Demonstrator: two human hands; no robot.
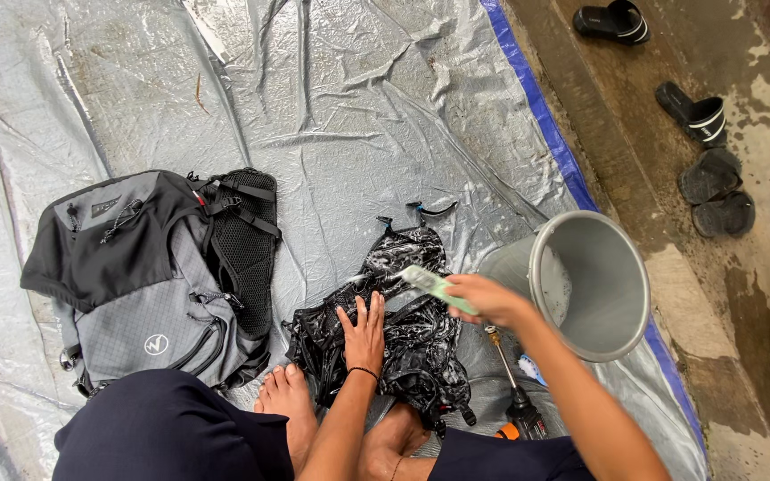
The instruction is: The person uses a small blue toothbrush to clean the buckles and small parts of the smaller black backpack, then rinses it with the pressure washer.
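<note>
A small black bag, wet and covered in soap suds, lies on a grey tarp in front of my bare feet. My left hand presses flat on the bag, fingers spread. My right hand grips a pale green scrub brush and holds it against the bag's upper right part; the brush is blurred.
A grey and black backpack lies to the left. A grey bucket lies tipped on its side at the right, with a hose nozzle below it. Black sandals and other shoes stand on the wet concrete beyond the tarp's blue edge.
</note>
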